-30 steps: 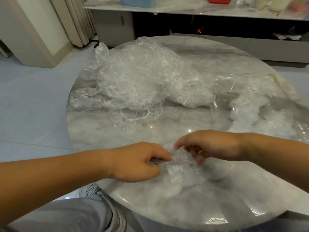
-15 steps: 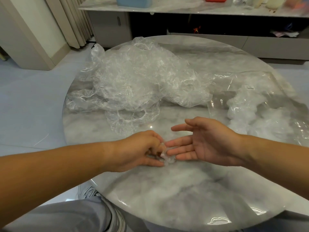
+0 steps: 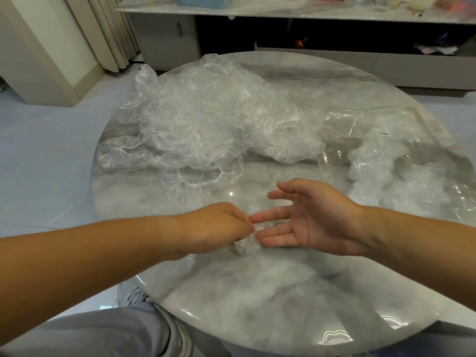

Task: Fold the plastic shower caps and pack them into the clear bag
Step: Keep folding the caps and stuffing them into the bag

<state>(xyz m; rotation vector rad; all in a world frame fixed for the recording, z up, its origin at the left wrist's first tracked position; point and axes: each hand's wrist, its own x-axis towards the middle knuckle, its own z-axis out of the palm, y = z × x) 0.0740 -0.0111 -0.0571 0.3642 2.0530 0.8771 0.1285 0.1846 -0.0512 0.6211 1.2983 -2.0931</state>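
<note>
Sitting at the near edge, a person has one knee in grey trousers [image 3: 98,333] and one grey shoe [image 3: 180,341] tucked against the round grey-white marble table [image 3: 257,305]. Two bare hands meet just above the tabletop. The left hand [image 3: 216,228] has its fingers curled down, pinching one small folded shower cap [image 3: 246,246], a tight wad of crinkled clear plastic that sits at its fingertips, low over the marble. The right hand [image 3: 314,222] lies with its palm turned up and inward, its fingers [image 3: 273,215] straight and spread, holding nothing. Their tips reach the wad and the left hand's knuckles.

Further back on the left half of the table is one big loose heap of unfolded clear plastic shower caps [image 3: 206,130], puffed and wrinkled, with gathered elastic rims showing at its near edge. How many caps are in it I cannot tell.

On the right lies one large clear plastic bag [image 3: 373,119], flat on the marble, with one small white label [image 3: 382,132] on it. Inside it are several whitish bundles of folded caps [image 3: 381,176], clumped together too closely to count.

Beyond the table stands a long low cabinet with a marble top [image 3: 283,11].
</note>
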